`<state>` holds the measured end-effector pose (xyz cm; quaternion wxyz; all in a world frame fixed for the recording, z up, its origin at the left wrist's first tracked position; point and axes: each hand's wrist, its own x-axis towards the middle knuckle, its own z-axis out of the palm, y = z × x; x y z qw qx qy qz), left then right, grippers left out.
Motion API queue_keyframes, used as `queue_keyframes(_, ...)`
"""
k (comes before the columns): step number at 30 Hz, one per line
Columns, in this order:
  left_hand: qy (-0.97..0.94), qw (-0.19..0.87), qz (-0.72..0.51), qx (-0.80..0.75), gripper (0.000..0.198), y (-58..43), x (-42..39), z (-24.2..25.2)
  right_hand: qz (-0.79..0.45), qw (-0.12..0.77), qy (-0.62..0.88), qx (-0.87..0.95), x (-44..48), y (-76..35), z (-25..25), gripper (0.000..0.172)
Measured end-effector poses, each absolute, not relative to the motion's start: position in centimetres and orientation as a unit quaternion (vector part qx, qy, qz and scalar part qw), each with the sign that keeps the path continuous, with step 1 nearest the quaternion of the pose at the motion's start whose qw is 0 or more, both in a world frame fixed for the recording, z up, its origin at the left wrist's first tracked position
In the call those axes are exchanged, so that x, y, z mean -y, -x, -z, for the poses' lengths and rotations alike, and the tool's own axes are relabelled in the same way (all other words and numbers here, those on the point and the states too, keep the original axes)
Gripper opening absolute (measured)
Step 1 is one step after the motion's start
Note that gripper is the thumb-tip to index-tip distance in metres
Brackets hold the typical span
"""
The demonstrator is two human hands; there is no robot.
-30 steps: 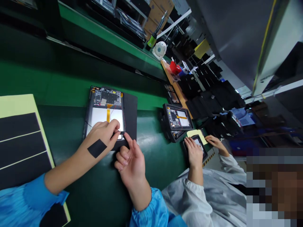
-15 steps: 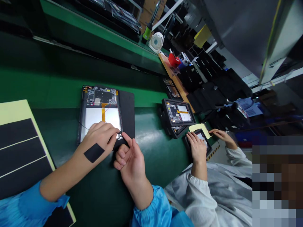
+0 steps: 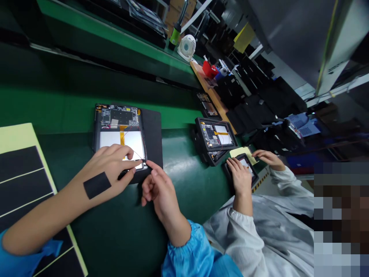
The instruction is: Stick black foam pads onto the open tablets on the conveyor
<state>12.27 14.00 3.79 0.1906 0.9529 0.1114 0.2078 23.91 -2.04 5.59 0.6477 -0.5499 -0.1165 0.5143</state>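
An opened tablet [image 3: 132,144] lies on a black pad [image 3: 153,134], its circuit board and white battery exposed, with orange tape across the battery. My left hand [image 3: 111,169] rests palm down over its lower part, index finger stretched to the lower right corner, thumb apart. A black rectangular patch [image 3: 97,185] sticks to the back of that hand near the wrist. From the right, my right hand [image 3: 163,190] reaches its index fingertip to the same corner, its other fingers loosely curled. Whatever small part lies beneath the fingertips is hidden.
A yellow sheet [image 3: 17,134] bearing black rectangles lies at left. Stacked open tablets [image 3: 216,134] sit to the right, beside a co-worker's hands [image 3: 241,177] on another device. A white fan [image 3: 187,47] and a red container [image 3: 209,70] stand farther back.
My left hand has shifted left and flattened, its index finger now extended where the fingers were bunched at the corner. My right index fingertip stays at the corner. The view has moved slightly.
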Motion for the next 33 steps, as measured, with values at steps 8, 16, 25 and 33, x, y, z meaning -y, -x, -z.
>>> queue_keyframes(8, -0.949, 0.233, -0.206, -0.043, 0.043, -12.4, -16.7, -2.8, -0.293, 0.358, 0.773, 0.434, 2.8, -25.0, -6.7, 0.061)
queue_keyframes(16, -0.953, 0.23, -0.193, 0.036, 0.044, -13.1, -18.8, -3.8, -0.253, 0.35, 0.787, 0.44, 2.8, -24.8, -6.3, 0.066)
queue_keyframes(25, -0.949, 0.249, -0.184, 0.065, 0.04, -13.4, -19.3, -4.8, -0.175, 0.101, 0.809, 0.552, 2.3, -25.1, -7.6, 0.059)
queue_keyframes(33, -0.935, 0.289, -0.193, 0.064, 0.041, -16.3, -19.8, -3.3, -0.18, 0.042, 0.801, 0.569, 1.8, -24.9, -8.0, 0.062)
